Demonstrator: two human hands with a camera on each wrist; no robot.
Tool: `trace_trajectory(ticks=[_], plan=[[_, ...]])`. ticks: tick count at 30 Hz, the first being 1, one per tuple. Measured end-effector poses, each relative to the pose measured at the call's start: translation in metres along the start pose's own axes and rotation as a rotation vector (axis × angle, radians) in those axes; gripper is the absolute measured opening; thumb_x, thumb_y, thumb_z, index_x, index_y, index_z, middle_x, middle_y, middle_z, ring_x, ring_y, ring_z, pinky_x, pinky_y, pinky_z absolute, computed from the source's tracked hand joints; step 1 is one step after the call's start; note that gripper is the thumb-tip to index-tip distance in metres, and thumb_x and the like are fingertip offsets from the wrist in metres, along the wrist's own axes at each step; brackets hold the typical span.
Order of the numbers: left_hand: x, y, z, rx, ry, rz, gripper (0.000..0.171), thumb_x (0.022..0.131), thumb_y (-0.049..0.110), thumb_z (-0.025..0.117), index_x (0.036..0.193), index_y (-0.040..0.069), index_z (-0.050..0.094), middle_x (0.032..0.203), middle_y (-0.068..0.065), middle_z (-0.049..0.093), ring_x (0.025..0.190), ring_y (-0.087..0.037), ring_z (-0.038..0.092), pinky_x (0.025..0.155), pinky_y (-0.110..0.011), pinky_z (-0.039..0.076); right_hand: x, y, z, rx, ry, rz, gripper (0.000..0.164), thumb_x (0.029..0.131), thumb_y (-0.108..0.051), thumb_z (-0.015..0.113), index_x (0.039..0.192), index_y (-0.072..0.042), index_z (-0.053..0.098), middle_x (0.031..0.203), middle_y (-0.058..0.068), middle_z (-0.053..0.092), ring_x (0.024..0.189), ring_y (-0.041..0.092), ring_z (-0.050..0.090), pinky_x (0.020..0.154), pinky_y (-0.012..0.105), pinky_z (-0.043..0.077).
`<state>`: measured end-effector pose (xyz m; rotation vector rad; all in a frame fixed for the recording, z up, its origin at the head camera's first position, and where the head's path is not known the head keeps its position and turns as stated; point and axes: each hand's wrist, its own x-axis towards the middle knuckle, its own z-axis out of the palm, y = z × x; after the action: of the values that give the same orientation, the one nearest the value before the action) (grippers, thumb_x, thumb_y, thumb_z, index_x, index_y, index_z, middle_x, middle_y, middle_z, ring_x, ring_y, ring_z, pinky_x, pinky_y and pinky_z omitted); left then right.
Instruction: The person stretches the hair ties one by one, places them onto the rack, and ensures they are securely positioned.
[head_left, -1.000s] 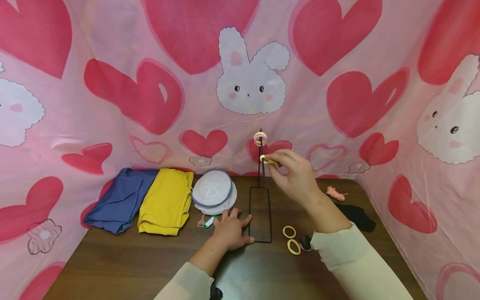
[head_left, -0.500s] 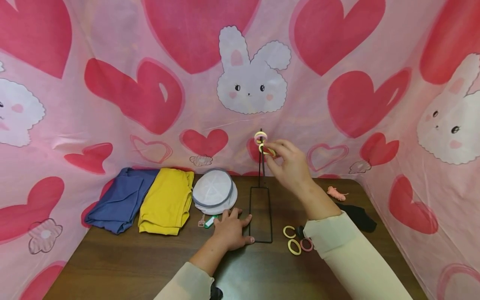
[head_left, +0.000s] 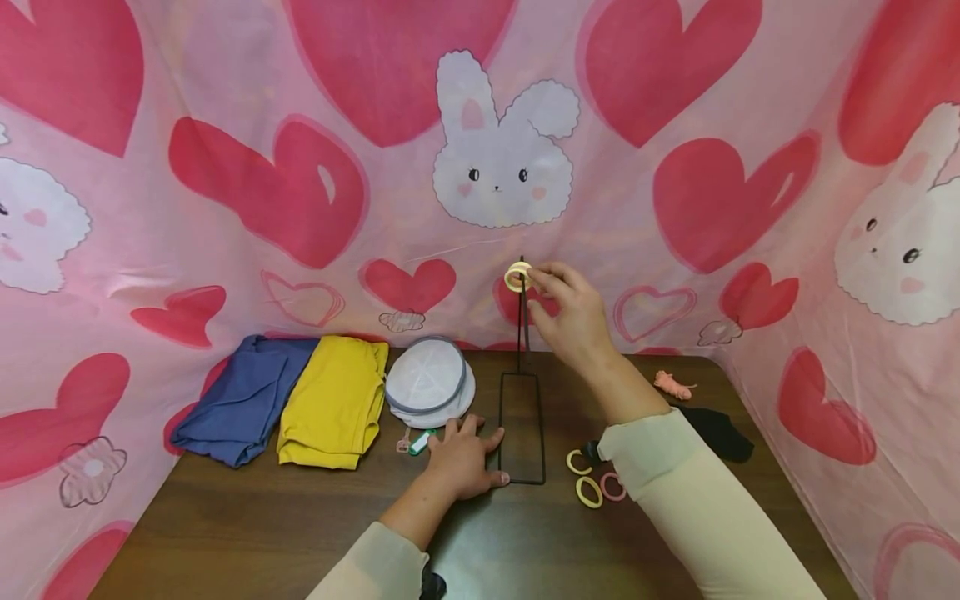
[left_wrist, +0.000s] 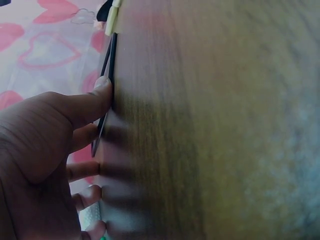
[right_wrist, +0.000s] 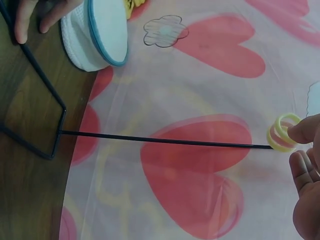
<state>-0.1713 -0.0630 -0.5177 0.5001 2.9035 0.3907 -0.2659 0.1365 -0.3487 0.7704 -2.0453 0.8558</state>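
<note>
A: How is the right hand (head_left: 573,317) posed?

B: Raised, forearm slanting toward 11 o'clock, digits parted; 1 fingertip touches a yellow ring (head_left: 508,283).

A: Where's that ring?

B: At the top of the black stand (head_left: 543,429), 12 o'clock from its base. I can't tell whether it's hooked on.

A: And the left hand (head_left: 463,458)?

B: Low at the base's 8 o'clock, fingers spread, thumb on the frame. At 4 o'clock, 2 loose yellow rings (head_left: 579,493) and 1 pink ring (head_left: 611,500) lie on the surface (head_left: 300,533).
</note>
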Motion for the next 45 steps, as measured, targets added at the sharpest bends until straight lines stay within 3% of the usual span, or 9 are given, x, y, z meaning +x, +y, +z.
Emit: trace_trajectory(ticks=[9,20,24,33,40,45], plan=[[0.001,-0.001,-0.002,0.0,-0.002,-0.006,0.075,0.084,0.062,0.077,0.151,0.035,0.055,0.155,-0.011,0.043,0.135,-0.04,0.036,0.094,-0.067,0.036,-0.019,0.003,-0.012,0.024,-0.015,0.018,0.037,0.081,0.0,0.081,0.118,0.0,0.076,0.115,0.015,0.068,0.09,0.03,0.07,0.08,0.044,0.058],[0.001,-0.002,-0.002,-0.003,-0.027,-0.008,0.076,0.085,0.062,0.076,0.152,0.035,0.054,0.156,-0.011,0.041,0.135,-0.04,0.036,0.095,-0.07,0.036,-0.062,0.016,-0.03,0.012,-0.117,0.07,0.041,0.081,-0.001,0.084,0.12,-0.004,0.075,0.112,0.012,0.07,0.085,0.023,0.071,0.075,0.042,0.06],[0.001,-0.001,-0.002,0.003,-0.021,-0.003,0.076,0.085,0.063,0.076,0.152,0.034,0.054,0.156,-0.011,0.042,0.135,-0.04,0.036,0.095,-0.07,0.036,-0.078,0.022,-0.035,0.014,-0.155,0.074,0.04,0.082,-0.004,0.085,0.121,-0.008,0.076,0.113,0.007,0.072,0.085,0.019,0.071,0.079,0.04,0.057],[0.001,-0.001,-0.001,-0.005,-0.024,-0.001,0.076,0.086,0.061,0.076,0.153,0.034,0.053,0.156,-0.012,0.041,0.135,-0.041,0.035,0.096,-0.07,0.035,-0.125,0.035,-0.037,0.074,-0.31,0.116,0.04,0.086,-0.008,0.084,0.124,-0.01,0.074,0.12,0.004,0.069,0.089,0.021,0.071,0.074,0.043,0.059],[0.003,-0.001,0.0,-0.006,-0.029,-0.011,0.076,0.086,0.062,0.076,0.154,0.035,0.052,0.157,-0.012,0.04,0.136,-0.041,0.034,0.097,-0.07,0.034,-0.153,0.045,-0.044,0.079,-0.463,0.18,0.048,0.086,-0.01,0.084,0.131,-0.016,0.071,0.127,0.001,0.066,0.096,0.021,0.069,0.064,0.03,0.055],[0.001,-0.001,-0.001,0.001,-0.026,-0.008,0.076,0.086,0.062,0.076,0.153,0.035,0.053,0.156,-0.011,0.041,0.136,-0.04,0.035,0.096,-0.068,0.035,-0.171,0.051,-0.05,0.088,-0.592,0.213,0.052,0.087,-0.009,0.084,0.135,-0.017,0.068,0.129,0.002,0.066,0.104,0.024,0.07,0.076,0.037,0.058]])
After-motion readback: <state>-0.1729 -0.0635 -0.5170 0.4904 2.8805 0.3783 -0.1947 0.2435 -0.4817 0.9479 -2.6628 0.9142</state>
